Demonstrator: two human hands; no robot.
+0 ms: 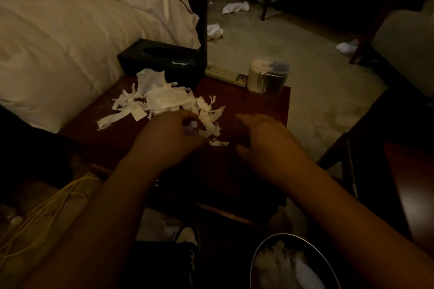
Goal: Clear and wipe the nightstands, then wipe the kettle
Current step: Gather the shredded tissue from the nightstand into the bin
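Bin (263,251) holds tissue; clear tub (267,76) on nightstand (246,105) holds swabs.

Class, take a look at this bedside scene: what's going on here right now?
A person is clearing torn tissue scraps off a dark wooden nightstand. The left hand is gathering scraps at the near edge of the pile; the right hand hovers beside it. A tissue box, remote control and cotton swab container stand at the back. A bin below holds tissue.
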